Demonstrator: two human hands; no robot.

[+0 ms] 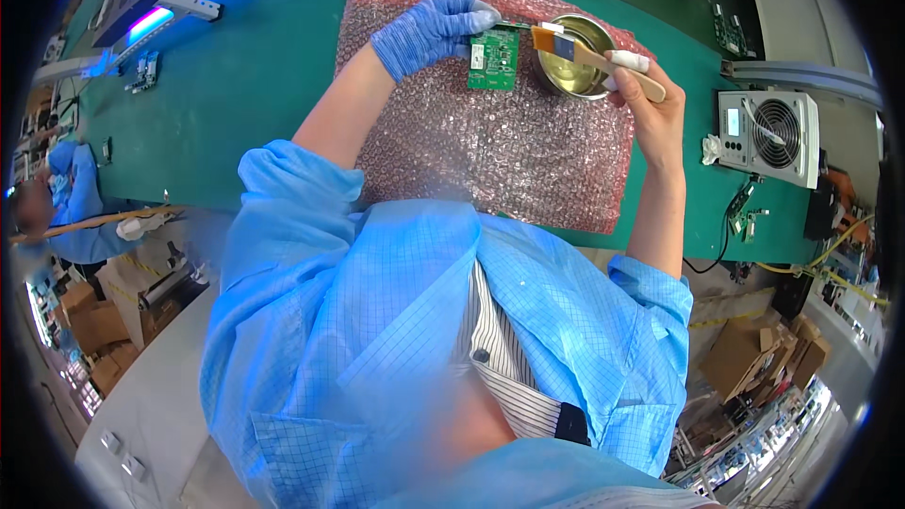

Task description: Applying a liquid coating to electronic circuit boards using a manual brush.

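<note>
My left hand (436, 35), in a blue knitted glove, pinches a green circuit board (512, 25) by its edge, seen nearly edge-on. Just below it is a green circuit board (493, 61) with a white label; whether the two are joined I cannot tell. My right hand (650, 99), with white coverings on some fingertips, grips a flat brush (589, 57) by its wooden handle. The brush's orange bristles are beside the far end of the held board; contact is unclear. Under the brush stands a round metal bowl (541, 75) of pale yellowish liquid.
Pink bubble wrap (490, 151) covers part of the green table (236, 85). A fan unit (768, 137) stands at the right. At the far left is a device with glowing violet lamps (151, 24). Several boards lie around the edges, and another person (75, 188) is at left.
</note>
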